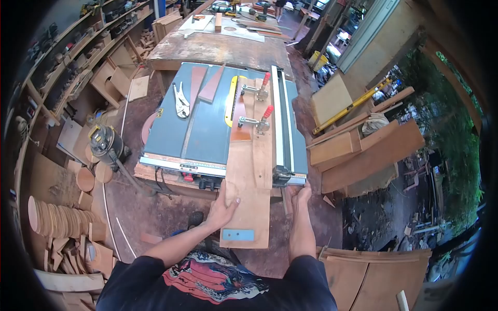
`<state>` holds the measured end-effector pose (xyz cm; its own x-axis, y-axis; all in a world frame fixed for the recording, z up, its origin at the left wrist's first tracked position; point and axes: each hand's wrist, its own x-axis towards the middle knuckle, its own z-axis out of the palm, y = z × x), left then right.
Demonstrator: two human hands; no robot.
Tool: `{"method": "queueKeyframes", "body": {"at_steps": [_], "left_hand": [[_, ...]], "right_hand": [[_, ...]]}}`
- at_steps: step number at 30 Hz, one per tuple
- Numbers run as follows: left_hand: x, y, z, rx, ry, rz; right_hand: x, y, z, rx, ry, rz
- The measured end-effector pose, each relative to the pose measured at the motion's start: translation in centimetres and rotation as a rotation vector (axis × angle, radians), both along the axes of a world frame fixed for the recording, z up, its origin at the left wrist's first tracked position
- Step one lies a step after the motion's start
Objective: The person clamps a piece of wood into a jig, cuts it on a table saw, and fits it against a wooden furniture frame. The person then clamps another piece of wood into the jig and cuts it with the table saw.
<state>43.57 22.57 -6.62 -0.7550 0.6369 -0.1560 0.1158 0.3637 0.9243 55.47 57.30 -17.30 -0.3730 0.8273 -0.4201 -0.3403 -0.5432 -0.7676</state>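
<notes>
A long wooden board (pixel 249 192) lies over the front edge of the table saw (pixel 207 116), along its fence (pixel 280 119). My left hand (pixel 224 208) grips the board's left edge, thumb on top. Two red-handled toggle clamps (pixel 256 122) are fixed on the board's far part, over a reddish wood piece (pixel 239 133). My right hand (pixel 300 197) is closed at the saw's front right corner, by the end of the fence; what its fingers hold is hidden. A blue plate (pixel 238 235) sits on the board's near end.
Locking pliers (pixel 181 101) and two reddish wedges (pixel 211 86) lie on the saw's left side. Beyond stands a wooden workbench (pixel 218 50). A shop vacuum (pixel 105 142) is at left, planks (pixel 371 147) lean at right, and a wooden cabinet (pixel 373 277) is near right.
</notes>
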Motion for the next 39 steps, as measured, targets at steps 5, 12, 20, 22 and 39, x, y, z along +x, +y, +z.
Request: {"method": "queueKeyframes", "body": {"at_steps": [5,12,20,22,39], "left_hand": [[1.0,-1.3,1.5,-0.056,-0.109,-0.018],[2.3,-2.4,-0.8,-0.114,-0.039,-0.027],[2.6,-2.7,0.4,-0.090,-0.108,-0.047],[2.9,-3.0,-0.1,-0.060,-0.074,-0.036],[2.1,-2.2,3.0,-0.205,-0.211,-0.065]], "right_hand": [[-2.3,1.8,-2.1,-0.191,0.222,-0.014],[-1.6,4.0,-3.4,-0.244,0.275,0.182],[-2.6,11.5,-7.2,-0.135,0.084,0.356],[-3.5,12.0,-6.6,-0.126,0.047,0.366],[-2.9,11.9,-6.8,-0.094,0.021,0.271]]}}
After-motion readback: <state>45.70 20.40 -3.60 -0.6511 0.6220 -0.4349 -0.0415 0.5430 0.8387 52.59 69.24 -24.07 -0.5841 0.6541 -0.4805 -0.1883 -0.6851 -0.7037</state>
